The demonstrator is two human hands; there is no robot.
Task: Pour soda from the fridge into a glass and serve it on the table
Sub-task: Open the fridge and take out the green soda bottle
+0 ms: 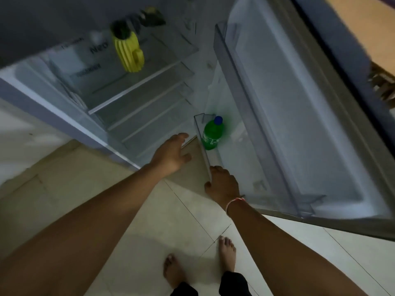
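Pic is dim & a bit grainy. Most light comes from inside the fridge (136, 86), a cold blue-white glow on shelves & door. Floor (188, 214) looks grey w/ soft shadows. Yellow jug (128, 52) & words on the back wall are blurry. Edges bend & lean, wide lens. No glare.

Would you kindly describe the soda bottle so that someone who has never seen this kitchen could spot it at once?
Start at the open fridge door on the right and look down to its lowest clear door bin. The soda bottle stands upright there, alone in the bin, just beyond the right hand gripping the bin's edge. It is green with a blue cap, unlike the yellow jug on an inside shelf.
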